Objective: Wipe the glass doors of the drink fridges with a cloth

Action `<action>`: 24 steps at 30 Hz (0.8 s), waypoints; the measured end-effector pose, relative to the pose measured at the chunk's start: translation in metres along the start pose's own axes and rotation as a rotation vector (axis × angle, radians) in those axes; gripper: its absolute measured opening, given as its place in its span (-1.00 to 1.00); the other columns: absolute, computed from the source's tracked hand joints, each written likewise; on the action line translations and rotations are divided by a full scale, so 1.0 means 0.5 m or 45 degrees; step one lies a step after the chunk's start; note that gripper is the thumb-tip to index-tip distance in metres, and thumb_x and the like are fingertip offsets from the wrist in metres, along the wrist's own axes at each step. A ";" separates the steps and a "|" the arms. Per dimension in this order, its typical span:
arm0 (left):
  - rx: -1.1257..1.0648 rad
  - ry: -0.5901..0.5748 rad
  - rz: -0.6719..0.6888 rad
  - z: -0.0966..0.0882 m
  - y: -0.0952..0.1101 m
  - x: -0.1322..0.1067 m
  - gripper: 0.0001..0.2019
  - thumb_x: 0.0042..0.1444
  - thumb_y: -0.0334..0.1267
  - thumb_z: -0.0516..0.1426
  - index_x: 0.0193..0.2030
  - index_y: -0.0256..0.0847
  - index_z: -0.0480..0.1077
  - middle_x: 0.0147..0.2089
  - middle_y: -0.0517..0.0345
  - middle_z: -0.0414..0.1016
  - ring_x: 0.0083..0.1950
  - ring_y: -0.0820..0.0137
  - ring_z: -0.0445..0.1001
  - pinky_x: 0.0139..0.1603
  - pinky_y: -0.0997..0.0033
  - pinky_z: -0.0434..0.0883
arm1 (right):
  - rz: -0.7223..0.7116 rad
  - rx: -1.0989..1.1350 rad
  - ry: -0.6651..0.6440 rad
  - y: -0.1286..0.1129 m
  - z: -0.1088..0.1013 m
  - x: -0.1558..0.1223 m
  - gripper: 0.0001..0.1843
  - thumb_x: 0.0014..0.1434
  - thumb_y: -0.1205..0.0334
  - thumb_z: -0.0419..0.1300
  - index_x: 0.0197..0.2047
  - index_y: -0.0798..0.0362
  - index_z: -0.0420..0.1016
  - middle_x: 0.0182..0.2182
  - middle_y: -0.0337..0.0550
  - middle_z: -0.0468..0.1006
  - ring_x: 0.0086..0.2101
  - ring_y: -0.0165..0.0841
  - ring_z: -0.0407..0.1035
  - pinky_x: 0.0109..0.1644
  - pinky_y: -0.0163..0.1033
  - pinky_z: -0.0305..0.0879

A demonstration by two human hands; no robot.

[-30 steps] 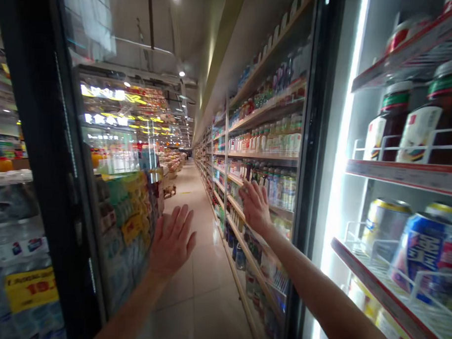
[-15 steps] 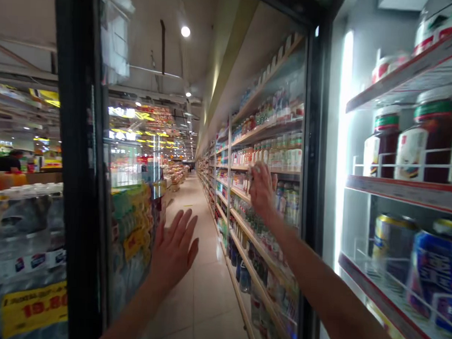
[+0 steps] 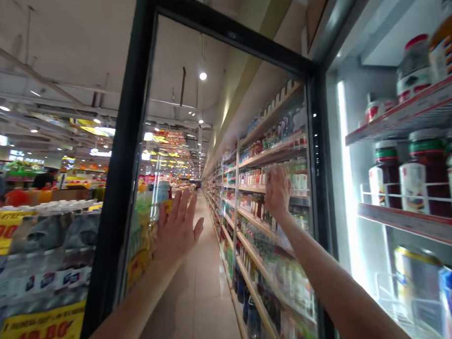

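A black-framed glass door (image 3: pixel 132 151) of a drinks cooler stands open before me, and the aisle shows through its pane. My left hand (image 3: pixel 177 227) is raised at the pane's lower left, palm forward, fingers stretched out and apart. Higher and to the right, my right hand (image 3: pixel 278 191) is also held up toward the glass. Motion smears its fingers, but they look extended, and nothing can be made out in them. Whether either palm actually touches the glass, I cannot tell.
On the right are lit cooler shelves (image 3: pixel 413 223) with dark bottles (image 3: pixel 423 176) and cans (image 3: pixel 417 282). Packs of bottled water (image 3: pixel 40 276) with yellow price signs (image 3: pixel 44 324) stand at left. Beyond the glass, a tiled aisle (image 3: pixel 207 268) runs beside long stocked shelves (image 3: pixel 263 227).
The view has shifted, bringing the door's top frame and left edge further in. My right hand sits slightly further right and lower; my left hand stays raised, fingers still spread.
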State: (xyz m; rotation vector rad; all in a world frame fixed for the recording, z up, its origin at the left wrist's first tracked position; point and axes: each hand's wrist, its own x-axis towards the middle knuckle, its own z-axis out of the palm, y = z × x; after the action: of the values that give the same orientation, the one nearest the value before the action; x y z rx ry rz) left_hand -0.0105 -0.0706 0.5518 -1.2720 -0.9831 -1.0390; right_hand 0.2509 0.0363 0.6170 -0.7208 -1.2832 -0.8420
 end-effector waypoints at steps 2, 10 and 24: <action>0.011 0.018 0.013 0.002 -0.002 0.002 -0.32 0.20 -0.20 0.01 0.39 -0.20 -0.23 0.37 -0.13 0.00 0.38 0.13 0.00 0.36 -0.05 -0.14 | 0.206 -0.019 0.121 0.013 0.005 0.042 -0.45 0.22 0.35 -0.22 0.26 0.15 0.14 0.25 0.15 0.15 0.28 -0.12 -0.08 0.23 0.25 -0.04; -0.002 0.066 0.017 0.015 -0.014 -0.001 -0.33 0.21 -0.20 -0.01 0.39 -0.18 -0.26 0.36 -0.10 0.01 0.39 0.17 -0.02 0.36 -0.03 -0.12 | -0.577 0.075 -0.202 -0.092 0.028 0.035 -0.52 0.19 0.36 -0.04 0.16 -0.08 0.31 0.22 -0.17 0.28 0.27 -0.27 0.00 0.32 0.02 -0.09; 0.077 0.087 0.067 0.016 -0.017 0.001 -0.32 0.20 -0.21 0.00 0.39 -0.23 -0.25 0.34 -0.15 0.08 0.39 0.16 -0.02 0.33 -0.07 -0.04 | -0.636 0.160 -0.225 -0.123 0.045 0.074 -0.52 0.16 0.39 -0.03 0.13 -0.09 0.35 0.20 -0.14 0.31 0.27 -0.27 -0.01 0.32 0.04 -0.10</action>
State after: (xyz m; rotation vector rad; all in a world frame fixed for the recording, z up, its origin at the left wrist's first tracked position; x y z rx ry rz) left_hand -0.0187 -0.0629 0.5547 -1.1993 -0.9174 -0.9988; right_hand 0.1895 0.0184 0.6571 -0.3809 -1.6954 -1.1022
